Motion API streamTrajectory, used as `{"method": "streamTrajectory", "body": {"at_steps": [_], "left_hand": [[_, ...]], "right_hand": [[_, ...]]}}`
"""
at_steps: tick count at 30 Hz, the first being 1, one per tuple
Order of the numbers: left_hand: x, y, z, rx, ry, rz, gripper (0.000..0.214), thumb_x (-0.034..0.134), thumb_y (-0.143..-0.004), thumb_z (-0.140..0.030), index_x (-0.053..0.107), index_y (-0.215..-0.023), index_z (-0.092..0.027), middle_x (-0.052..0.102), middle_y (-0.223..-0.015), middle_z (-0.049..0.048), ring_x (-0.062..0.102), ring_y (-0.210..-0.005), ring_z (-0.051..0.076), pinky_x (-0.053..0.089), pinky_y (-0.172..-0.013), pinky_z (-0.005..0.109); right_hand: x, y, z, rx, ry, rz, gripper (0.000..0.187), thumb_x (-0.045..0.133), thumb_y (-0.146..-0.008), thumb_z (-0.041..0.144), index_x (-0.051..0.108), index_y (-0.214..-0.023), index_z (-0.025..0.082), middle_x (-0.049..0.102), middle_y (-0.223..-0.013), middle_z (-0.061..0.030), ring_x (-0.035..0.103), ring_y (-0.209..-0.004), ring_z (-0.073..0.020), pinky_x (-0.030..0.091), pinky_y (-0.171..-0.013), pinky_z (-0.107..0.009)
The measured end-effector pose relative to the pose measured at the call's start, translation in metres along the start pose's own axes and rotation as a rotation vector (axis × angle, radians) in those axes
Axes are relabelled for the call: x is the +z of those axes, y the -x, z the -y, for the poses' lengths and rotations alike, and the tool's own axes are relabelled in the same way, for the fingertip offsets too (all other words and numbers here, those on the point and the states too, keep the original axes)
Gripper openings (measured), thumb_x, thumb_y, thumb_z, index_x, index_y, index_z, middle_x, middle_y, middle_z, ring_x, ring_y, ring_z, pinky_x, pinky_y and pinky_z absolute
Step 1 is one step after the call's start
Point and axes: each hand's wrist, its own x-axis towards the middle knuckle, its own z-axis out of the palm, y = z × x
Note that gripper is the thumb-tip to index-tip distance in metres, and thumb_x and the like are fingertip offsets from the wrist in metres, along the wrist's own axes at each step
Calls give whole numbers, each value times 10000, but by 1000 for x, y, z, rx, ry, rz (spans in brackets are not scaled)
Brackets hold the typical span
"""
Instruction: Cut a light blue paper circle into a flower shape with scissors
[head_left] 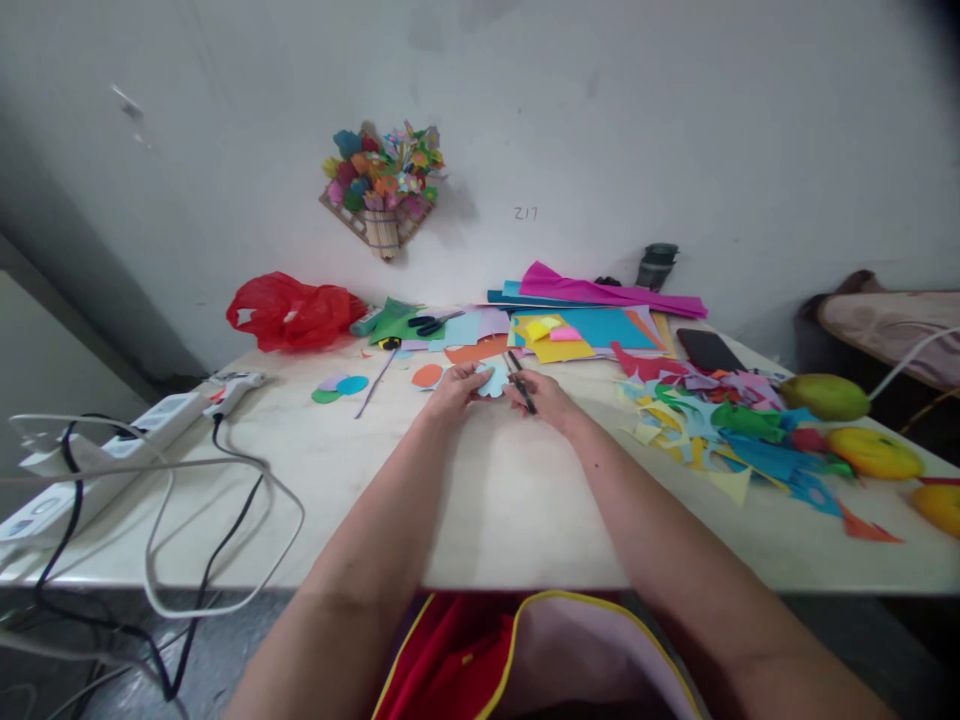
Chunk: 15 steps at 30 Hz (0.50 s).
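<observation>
My left hand [454,392] pinches a light blue paper cutout [493,380] with a scalloped, flower-like edge. My right hand [546,396] is closed at the cutout's right side, its fingers around a slim dark stick-like tool [519,378]. Whether it is a pen or another tool I cannot make out. Just behind the hands lies an orange paper sheet [477,349], and an orange cutout [427,375] rests to the left. Farther left are a blue paper circle [352,385] and a green one [325,396], partly overlapping a lilac piece.
Black-handled scissors [429,324] and coloured sheets [592,328] lie along the back. Paper scraps [705,425], a phone [709,351] and mangoes [874,453] are at right. A red plastic bag [292,312] stands back left; a power strip [154,425] with cables occupies the left edge.
</observation>
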Motion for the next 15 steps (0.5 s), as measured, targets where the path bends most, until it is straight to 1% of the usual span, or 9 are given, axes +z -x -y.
{"method": "streamTrajectory", "body": {"at_steps": [4,8,13,15], "left_hand": [[-1,0,3,5,35,-33,229,705,-625,-311,584,-657,-120,575,-554,0,504,-487,80,414,-524,220],[-3,-1,5,16,31,-60,233,708,-621,-305,580,-647,-112,586,-561,16,515,-494,87,403,-517,219],[-4,-2,5,32,33,-82,269,727,-595,-315,593,-718,-118,606,-582,15,530,-495,95,410,-512,224],[-4,-2,5,40,33,-86,278,728,-592,-329,589,-716,-122,606,-575,13,528,-483,95,409,-504,227]], "right_hand": [[2,2,-1,3,49,80,310,700,-606,362,580,-810,162,559,-530,34,462,-397,-67,363,-374,-182],[1,4,1,9,65,110,302,676,-630,363,579,-825,153,558,-541,30,466,-400,-64,360,-375,-180],[-1,5,2,-4,94,150,308,639,-664,377,580,-854,142,567,-565,23,477,-419,-61,345,-371,-169],[-1,5,3,-1,101,159,320,642,-660,380,577,-857,136,565,-563,23,480,-420,-61,342,-366,-166]]}}
